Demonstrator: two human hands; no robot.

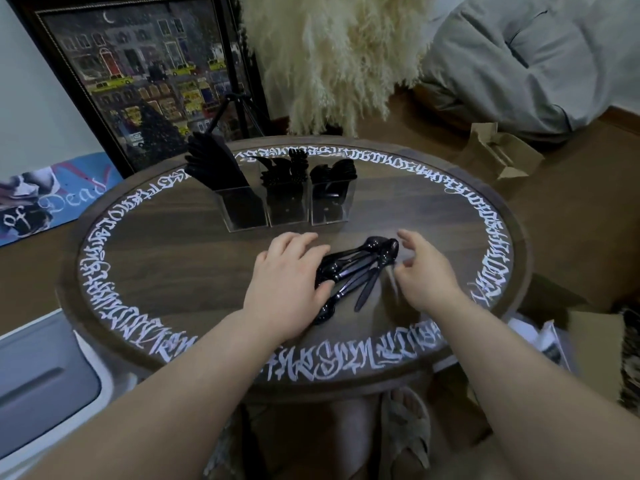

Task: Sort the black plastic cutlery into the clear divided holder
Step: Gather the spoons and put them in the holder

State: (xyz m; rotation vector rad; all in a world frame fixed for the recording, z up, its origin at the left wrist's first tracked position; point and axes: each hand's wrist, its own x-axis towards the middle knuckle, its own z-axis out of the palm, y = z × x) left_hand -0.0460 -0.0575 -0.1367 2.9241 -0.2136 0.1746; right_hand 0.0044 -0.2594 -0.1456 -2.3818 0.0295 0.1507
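A small pile of black plastic cutlery [360, 268], spoons and a knife among them, lies on the round wooden table [173, 258]. My left hand [287, 285] rests on the pile's left side, fingers spread over the handles and thumb against one spoon. My right hand [426, 268] hovers just right of the pile with loosely curled fingers and holds nothing. Behind them stands the clear divided holder [284, 202] with three compartments: knives on the left, forks in the middle, spoons on the right.
White lettering rings the table's rim. A framed picture [145, 74] and a tripod lean behind the table, with pale pampas grass [332, 57] beside them. A cardboard box [502, 150] sits on the floor at right. My sandalled foot shows under the table.
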